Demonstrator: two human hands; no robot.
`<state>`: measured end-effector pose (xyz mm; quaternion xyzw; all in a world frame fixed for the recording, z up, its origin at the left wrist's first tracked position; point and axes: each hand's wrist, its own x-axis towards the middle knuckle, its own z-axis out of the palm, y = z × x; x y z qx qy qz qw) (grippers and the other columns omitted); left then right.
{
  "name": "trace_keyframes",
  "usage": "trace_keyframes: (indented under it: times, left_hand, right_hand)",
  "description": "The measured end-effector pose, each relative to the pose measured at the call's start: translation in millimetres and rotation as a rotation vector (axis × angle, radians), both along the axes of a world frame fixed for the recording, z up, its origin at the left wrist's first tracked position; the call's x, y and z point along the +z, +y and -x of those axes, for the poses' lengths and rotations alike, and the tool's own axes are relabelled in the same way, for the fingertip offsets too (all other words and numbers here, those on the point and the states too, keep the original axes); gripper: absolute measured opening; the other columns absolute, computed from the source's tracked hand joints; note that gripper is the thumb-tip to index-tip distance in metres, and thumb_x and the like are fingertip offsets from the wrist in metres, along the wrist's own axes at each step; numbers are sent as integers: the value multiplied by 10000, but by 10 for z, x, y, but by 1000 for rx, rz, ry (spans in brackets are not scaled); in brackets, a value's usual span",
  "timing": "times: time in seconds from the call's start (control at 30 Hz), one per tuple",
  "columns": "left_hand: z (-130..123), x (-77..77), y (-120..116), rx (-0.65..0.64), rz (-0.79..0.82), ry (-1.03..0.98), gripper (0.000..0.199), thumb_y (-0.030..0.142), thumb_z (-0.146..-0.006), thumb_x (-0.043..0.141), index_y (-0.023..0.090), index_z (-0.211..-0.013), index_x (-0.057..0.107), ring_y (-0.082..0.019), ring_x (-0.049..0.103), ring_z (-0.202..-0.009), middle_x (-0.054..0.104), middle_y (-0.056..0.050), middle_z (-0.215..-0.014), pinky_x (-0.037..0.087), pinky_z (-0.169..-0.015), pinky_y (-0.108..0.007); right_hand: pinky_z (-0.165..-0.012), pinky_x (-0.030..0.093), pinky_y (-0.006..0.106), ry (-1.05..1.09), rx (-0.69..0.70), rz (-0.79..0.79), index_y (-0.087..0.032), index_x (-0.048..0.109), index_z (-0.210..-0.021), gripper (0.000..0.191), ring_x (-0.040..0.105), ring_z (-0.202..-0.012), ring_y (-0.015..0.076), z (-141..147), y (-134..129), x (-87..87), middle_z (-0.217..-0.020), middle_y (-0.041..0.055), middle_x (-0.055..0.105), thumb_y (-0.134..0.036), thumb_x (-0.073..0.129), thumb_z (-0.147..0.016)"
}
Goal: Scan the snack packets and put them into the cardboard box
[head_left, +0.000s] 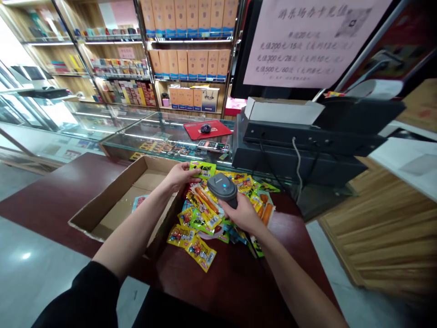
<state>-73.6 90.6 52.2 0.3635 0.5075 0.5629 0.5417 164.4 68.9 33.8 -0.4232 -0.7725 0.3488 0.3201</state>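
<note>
My left hand (180, 176) pinches the edge of a green snack packet (203, 169) above the box's right rim. A dark grey barcode scanner (221, 186) with a small blue light is gripped in my right hand (244, 213), its head close to that packet. Beneath both hands lies a heap of mostly yellow and green snack packets (201, 205), some with sausages showing. On the left, under my left arm, stands a shallow open cardboard box (112, 196). One blue-and-red packet (139, 202) lies inside it, partly hidden by my forearm.
The dark red table (64, 196) carries box and heap. Behind it is a glass display counter (136, 132) with a black mouse (205, 128) on a red pad (191, 131) and a phone (213, 146). A monitor back with a pink notice (297, 41) rises at right. Stocked shelves (191, 41) line the wall.
</note>
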Motion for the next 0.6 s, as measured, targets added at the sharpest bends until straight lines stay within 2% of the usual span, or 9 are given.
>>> trace_keyframes:
  times: [0.17,0.37,0.5,0.6]
  left_hand:
    - [-62,1,49,8,23,-33,401,134,-614,855,142,-828,516,-168,711,-765,682,-20,-792,616,-733,-343]
    - [-35,-18,94,-9,24,-41,397,139,-597,864,138,-793,518,-172,709,-778,685,-31,-796,614,-749,-360]
    - [-18,-15,112,-27,15,-37,395,147,-595,863,140,-812,533,-185,711,-789,688,-37,-801,613,-712,-336]
    - [-22,-25,131,-26,40,-14,382,160,-597,859,151,-813,544,-156,699,-719,675,-11,-758,604,-661,-290]
  right_hand:
    - [-756,538,334,27,10,6,-180,676,-1104,373,687,-882,243,-12,8,3,-886,75,742,-390,628,-799]
    - [-863,513,360,17,20,-10,-166,672,-1097,362,671,-956,243,-22,74,-82,-1038,101,733,-376,627,-807]
    - [-811,522,368,-48,-23,15,-179,675,-1060,334,676,-899,251,-60,120,-127,-976,93,735,-400,617,-817]
    - [-836,520,374,-38,-9,13,-187,675,-1069,330,674,-914,251,-79,133,-142,-999,90,734,-394,620,-818]
